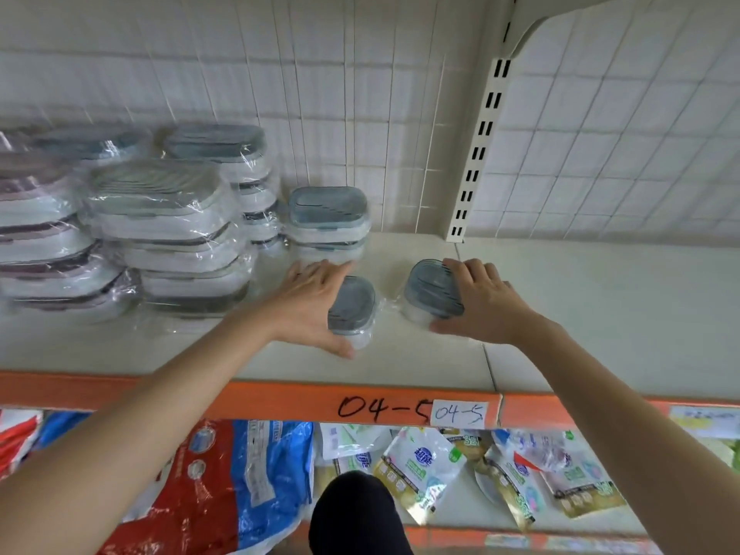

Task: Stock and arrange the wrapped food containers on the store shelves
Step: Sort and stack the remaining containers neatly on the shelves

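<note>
Both arms reach over the orange shelf edge (280,398). Left hand (316,302) grips one small wrapped container (354,306) on the shelf; right hand (480,302) grips another (430,288), tilted, just beside it.

Cream shelf (600,298) with orange edge (280,398), backed by white grid panel (600,134).

My feed is bright and evenly lit with soft, diffuse light; shadows under the hands (316,302) are faint. Glare streaks the plastic wrap on the stacked containers (156,218). Wide-angle distortion bends the shelf edge (240,398) and upright (478,154). The left stacks and the packets (420,470) below look soft and smeared.
</note>
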`<state>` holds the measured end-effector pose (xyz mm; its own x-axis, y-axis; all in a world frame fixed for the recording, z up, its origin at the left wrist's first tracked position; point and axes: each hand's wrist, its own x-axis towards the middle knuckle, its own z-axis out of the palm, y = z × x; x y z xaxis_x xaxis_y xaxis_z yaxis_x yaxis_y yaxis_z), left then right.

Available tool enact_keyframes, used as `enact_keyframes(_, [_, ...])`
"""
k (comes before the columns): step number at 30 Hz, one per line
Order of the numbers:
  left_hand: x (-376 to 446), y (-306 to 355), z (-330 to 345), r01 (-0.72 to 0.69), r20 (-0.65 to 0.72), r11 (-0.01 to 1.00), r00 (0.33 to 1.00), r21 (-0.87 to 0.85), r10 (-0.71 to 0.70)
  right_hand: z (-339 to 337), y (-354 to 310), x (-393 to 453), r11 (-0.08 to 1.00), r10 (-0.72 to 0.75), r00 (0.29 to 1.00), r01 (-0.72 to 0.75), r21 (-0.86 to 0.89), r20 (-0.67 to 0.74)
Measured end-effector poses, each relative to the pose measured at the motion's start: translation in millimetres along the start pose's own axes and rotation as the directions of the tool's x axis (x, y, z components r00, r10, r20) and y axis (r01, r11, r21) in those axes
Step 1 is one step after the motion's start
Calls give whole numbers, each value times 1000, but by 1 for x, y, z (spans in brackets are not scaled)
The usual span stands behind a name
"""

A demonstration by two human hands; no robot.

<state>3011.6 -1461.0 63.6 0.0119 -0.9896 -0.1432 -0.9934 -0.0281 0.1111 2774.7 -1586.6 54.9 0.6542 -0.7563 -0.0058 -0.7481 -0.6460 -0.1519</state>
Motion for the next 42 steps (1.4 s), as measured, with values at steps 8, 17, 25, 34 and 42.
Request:
enact_keyframes(8, [-6,17,-6,152,31,988,988,-33,-151,6,-23,-42,989,146,989,-147,-24,-38])
enact_keyframes(17, [-76,59,-34,178,-42,983,983,-52,-180,-42,-43,-101,976,191,981,-194,103,39])
enact_keyframes(25, [-164,90,-127,-15,-16,998,1000,56,16,-144,-78,-193,994,94,995,-95,49,15])
enact_keyframes(34, [-237,111,-277,-198,-444,963,857,185,262,-313,-106,-246,985,-84,971,48,-164,-226])
enact_keyframes(42, [-230,103,-374,-10,-493,1000,870,-18,0,-410,-135,-196,963,-163,965,111,-245,-204])
